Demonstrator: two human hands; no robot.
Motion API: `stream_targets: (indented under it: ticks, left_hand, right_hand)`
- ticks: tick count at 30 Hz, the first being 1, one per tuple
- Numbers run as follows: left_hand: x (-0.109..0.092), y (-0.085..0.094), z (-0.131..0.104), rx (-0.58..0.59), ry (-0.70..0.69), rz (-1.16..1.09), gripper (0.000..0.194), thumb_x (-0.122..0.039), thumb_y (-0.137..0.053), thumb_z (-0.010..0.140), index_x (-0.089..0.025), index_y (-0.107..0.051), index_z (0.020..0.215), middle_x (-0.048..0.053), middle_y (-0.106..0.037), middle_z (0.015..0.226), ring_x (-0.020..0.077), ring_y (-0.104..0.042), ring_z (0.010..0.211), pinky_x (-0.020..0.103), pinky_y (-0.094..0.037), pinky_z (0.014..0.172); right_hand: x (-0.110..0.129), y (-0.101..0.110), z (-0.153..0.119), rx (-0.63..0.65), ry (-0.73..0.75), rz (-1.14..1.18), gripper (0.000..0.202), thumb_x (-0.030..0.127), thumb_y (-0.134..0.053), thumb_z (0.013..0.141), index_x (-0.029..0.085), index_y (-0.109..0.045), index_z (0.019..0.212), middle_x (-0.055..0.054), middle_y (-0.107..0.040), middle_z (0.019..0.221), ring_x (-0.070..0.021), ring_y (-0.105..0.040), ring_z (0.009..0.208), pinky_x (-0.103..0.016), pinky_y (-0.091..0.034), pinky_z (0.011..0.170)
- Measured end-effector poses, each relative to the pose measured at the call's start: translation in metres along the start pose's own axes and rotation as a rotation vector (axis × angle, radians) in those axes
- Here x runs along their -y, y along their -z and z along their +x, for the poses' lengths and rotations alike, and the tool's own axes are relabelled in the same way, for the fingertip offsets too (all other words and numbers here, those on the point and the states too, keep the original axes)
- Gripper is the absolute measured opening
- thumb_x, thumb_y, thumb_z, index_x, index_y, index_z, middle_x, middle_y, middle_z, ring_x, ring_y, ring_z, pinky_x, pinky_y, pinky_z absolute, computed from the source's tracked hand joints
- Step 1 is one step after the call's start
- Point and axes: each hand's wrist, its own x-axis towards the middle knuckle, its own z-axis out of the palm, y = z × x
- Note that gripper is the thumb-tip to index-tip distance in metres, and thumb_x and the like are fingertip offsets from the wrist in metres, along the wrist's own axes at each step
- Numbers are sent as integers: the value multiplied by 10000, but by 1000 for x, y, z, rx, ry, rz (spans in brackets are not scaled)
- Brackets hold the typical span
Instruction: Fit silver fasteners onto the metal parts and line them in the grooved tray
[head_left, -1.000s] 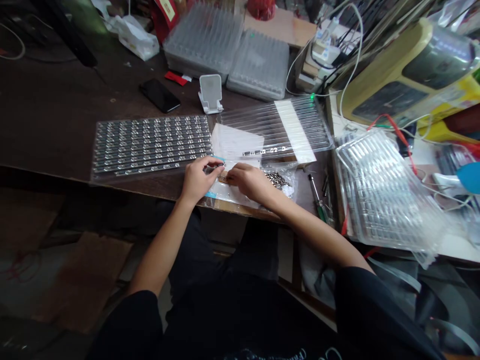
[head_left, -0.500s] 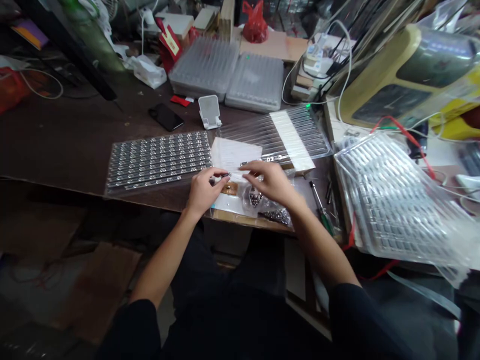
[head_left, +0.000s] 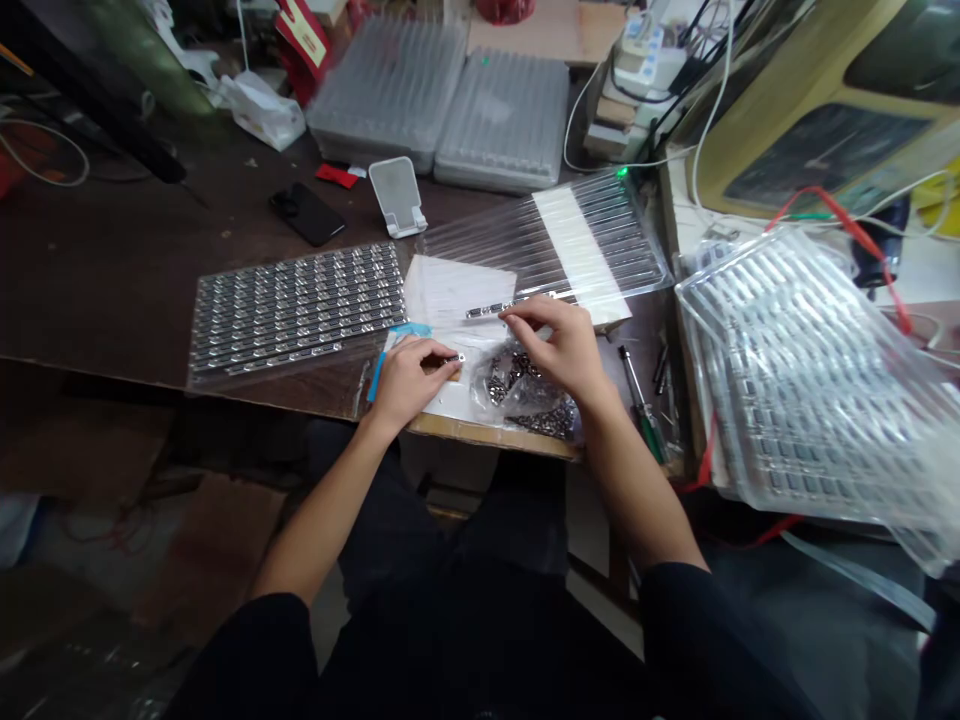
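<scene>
Right hand [head_left: 566, 345]: moved off the bag of metal parts [head_left: 517, 385] to the part row [head_left: 495, 308] on the clear tray [head_left: 600, 235], fingers pinching. Left hand [head_left: 409, 375]: fingers gripping one small part [head_left: 452, 358] at the surface's near edge.

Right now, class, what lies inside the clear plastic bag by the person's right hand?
The clear plastic bag holds a heap of small shiny metal parts. The right hand covers its far edge, so anything there is hidden.

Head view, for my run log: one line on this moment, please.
left hand: pinching small metal part | right hand: fingertips at row of parts on clear tray | bag of parts: between hands
</scene>
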Motion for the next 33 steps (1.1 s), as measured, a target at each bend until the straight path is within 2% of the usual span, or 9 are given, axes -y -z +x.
stream_targets:
  ticks: [9,14,25,30,33]
  left_hand:
    - [-8,4,-2,-74,-17,-36,75,-289,-774,840,-217,-753,829,45,-762,853,216,-680,831,347,-539,771]
    - [-5,4,-3,-31,30,-8,84,-301,-764,838,-218,-757,835,52,-772,876,227,-692,854,362,-542,798]
    - [0,1,-3,-27,-4,2,56,-264,-764,842,-217,-740,823,46,-764,870,222,-690,850,357,-541,808]
    - [-5,4,-7,-155,-39,-16,77,-278,-718,896,-210,-725,930,56,-769,963,217,-710,932,350,-541,879]
    - [-8,10,-8,-148,-43,16,258,-289,-766,873,-220,-690,1111,52,-775,1008,224,-724,968,365,-526,952]
  right_hand:
    - [-2,-1,-1,23,18,7,246,313,-549,968,205,-768,941,-58,-771,949,-188,-684,849,-330,-513,771]
    - [-2,-1,-1,34,5,11,244,312,-550,962,207,-769,945,-58,-770,953,-189,-680,851,-333,-510,781]
    - [-3,-2,-2,43,34,13,252,324,-546,968,211,-770,949,-56,-769,963,-188,-689,868,-327,-511,772]
    - [-2,0,-2,32,34,15,250,324,-545,965,215,-770,946,-57,-770,958,-191,-688,871,-327,-509,762]
    - [0,1,-2,32,39,7,254,327,-546,964,213,-772,945,-61,-769,943,-195,-688,858,-328,-505,748]
